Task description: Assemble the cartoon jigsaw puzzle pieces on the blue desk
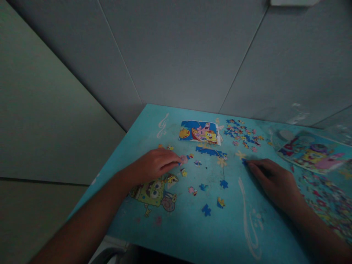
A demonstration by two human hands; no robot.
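Note:
My left hand (pixel 161 164) rests low over the table with its fingers together, the tips on a pink and blue puzzle piece (pixel 182 160). On the right, my right hand (pixel 271 179) pinches a small blue puzzle piece (pixel 244 161) between thumb and fingers, at the tabletop. Between the hands lies a joined blue strip of puzzle pieces (pixel 211 151). Just behind it is a cartoon picture card (pixel 199 132). Several loose pieces are scattered nearer me, among them a blue piece (pixel 206 210) and a blue and yellow piece (pixel 220 202).
A heap of loose pieces (pixel 242 134) lies at the back. Far right, a cartoon picture sheet (pixel 316 152) under clear plastic sits behind many more pieces (pixel 327 201). The turquoise table (pixel 176 242), printed with cartoon figures, meets a grey wall (pixel 178 55).

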